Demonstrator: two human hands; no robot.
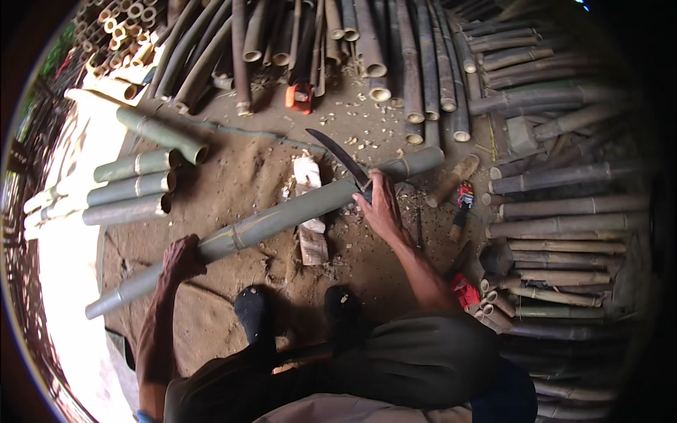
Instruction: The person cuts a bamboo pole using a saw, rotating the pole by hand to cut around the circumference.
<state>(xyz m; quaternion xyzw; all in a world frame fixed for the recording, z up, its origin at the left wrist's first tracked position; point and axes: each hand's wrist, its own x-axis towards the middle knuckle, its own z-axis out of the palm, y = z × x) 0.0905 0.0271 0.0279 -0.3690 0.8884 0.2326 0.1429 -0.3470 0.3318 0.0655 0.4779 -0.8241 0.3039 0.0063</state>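
Observation:
A long green bamboo pole (288,213) lies slantwise in front of me, its near end low at the left and its far end up at the right. My left hand (183,258) is closed around it toward the near end. My right hand (381,204) is wrapped round the handle of a machete (341,154), right at the pole toward its far end. The dark, slightly curved blade points up and to the left, beyond the pole. Under the pole's middle lies a pale wooden block (313,245). Most of the machete's handle is hidden in my fingers.
Cut green bamboo lengths (134,188) lie at the left. Bamboo poles (409,63) are stacked at the back, and shorter pieces (564,229) at the right. Chips litter the brown ground cloth (204,169). A red-and-black tool (465,195) lies right of my hand. My feet (252,309) are close below the pole.

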